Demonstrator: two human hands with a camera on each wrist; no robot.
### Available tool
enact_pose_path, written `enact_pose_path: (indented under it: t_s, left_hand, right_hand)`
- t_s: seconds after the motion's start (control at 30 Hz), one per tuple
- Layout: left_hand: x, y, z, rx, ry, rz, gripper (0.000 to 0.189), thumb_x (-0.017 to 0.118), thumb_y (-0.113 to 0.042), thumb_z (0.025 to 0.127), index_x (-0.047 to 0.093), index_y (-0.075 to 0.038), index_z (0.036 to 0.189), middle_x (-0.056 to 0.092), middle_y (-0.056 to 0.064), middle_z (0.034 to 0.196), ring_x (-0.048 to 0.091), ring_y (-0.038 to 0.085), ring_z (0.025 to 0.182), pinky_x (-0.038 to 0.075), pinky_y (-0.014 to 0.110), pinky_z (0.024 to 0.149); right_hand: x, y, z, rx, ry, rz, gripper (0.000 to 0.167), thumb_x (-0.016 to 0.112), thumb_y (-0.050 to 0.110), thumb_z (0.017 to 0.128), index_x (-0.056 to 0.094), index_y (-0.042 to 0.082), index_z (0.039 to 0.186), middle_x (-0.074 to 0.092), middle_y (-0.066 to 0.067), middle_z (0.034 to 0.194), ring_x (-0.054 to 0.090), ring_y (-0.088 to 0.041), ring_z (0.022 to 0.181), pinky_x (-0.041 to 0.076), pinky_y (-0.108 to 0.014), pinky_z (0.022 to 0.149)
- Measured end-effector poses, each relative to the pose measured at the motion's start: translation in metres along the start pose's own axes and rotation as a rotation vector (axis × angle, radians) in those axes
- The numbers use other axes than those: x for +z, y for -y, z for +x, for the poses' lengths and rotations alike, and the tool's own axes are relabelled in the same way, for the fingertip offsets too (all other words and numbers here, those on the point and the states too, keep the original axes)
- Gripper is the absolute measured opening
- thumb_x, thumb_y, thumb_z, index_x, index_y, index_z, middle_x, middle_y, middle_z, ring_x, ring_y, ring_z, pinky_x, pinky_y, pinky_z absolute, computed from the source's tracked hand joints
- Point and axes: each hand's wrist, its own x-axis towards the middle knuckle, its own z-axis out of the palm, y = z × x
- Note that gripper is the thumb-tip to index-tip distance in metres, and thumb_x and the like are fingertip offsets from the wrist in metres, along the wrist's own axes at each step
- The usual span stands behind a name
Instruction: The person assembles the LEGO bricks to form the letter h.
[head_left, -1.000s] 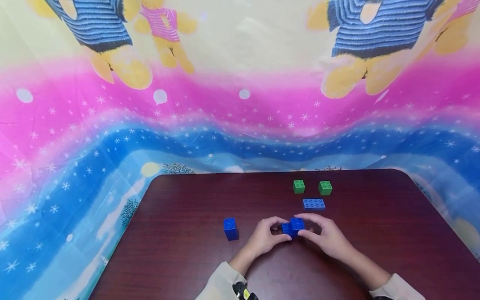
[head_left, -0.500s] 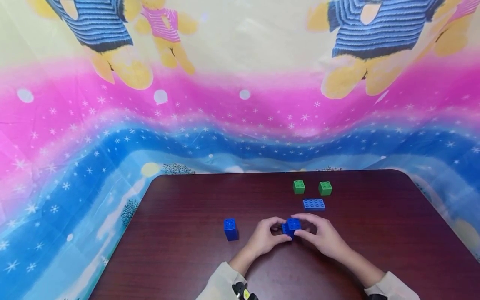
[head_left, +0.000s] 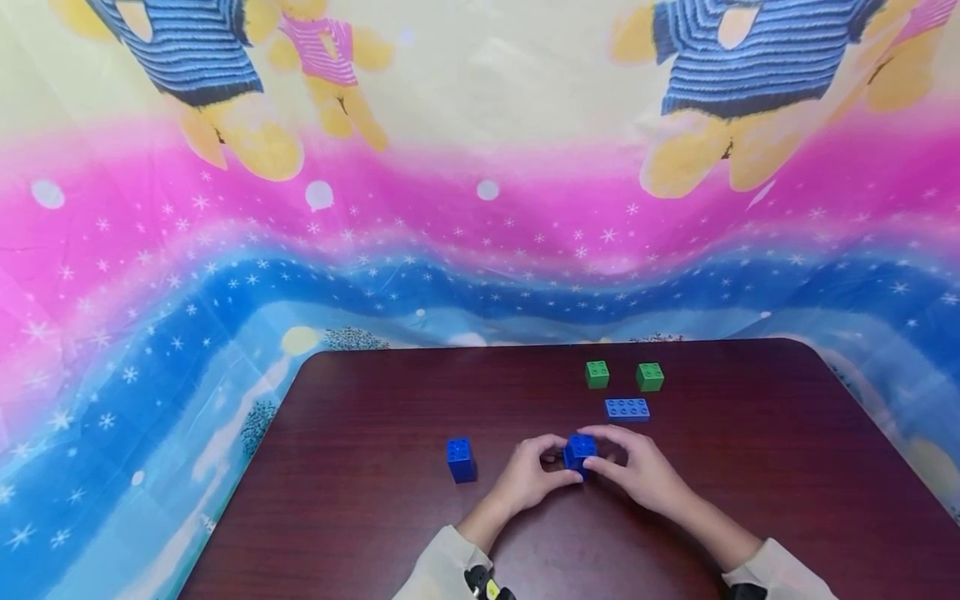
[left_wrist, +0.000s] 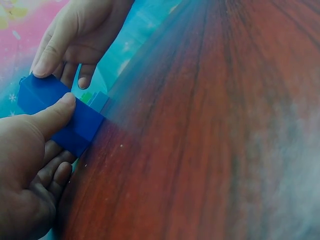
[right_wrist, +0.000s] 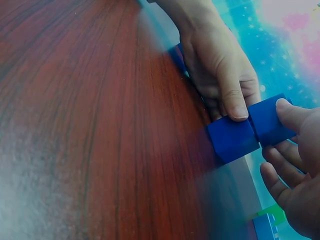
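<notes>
Two dark blue toy building bricks stand one over the other near the middle of the table in the head view. My left hand point(head_left: 528, 473) pinches the lower blue brick point(right_wrist: 232, 140) between thumb and fingers, and that brick rests on the tabletop. From the right, my right hand point(head_left: 648, 471) pinches the upper blue brick point(head_left: 579, 447). In the right wrist view a thin dark line shows between the two bricks, which are lined up. Whether their studs are fully pressed together I cannot tell.
Left of my hands stands a tall dark blue brick stack point(head_left: 461, 460). Behind my right hand lie a flat lighter blue brick point(head_left: 627, 408), a green brick point(head_left: 597, 374) and another green brick point(head_left: 650, 377). A printed curtain point(head_left: 480, 233) hangs behind the brown table point(head_left: 375, 517).
My right hand has moved left with the upper blue brick, from beside and partly over the lower brick to straight above it. The left hand has stayed in place.
</notes>
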Motion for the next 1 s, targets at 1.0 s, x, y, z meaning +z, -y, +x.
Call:
enact_pose_path:
  t_s: [1.0]
  left_hand:
    - [0.0005, -0.0013, -0.0006, -0.011, -0.005, -0.023, 0.039, 0.086, -0.021, 0.084, 0.071, -0.009, 0.117, 0.074, 0.0, 0.107, 0.067, 0.003, 0.094, 0.055, 0.02, 0.085]
  right_hand:
    - [-0.0003, 0.0022, 0.0056, -0.05, 0.035, -0.05, 0.033, 0.075, 0.016, 0.094, 0.068, 0.011, 0.126, 0.07, -0.005, 0.116, 0.064, -0.012, 0.089, 0.057, -0.026, 0.072]
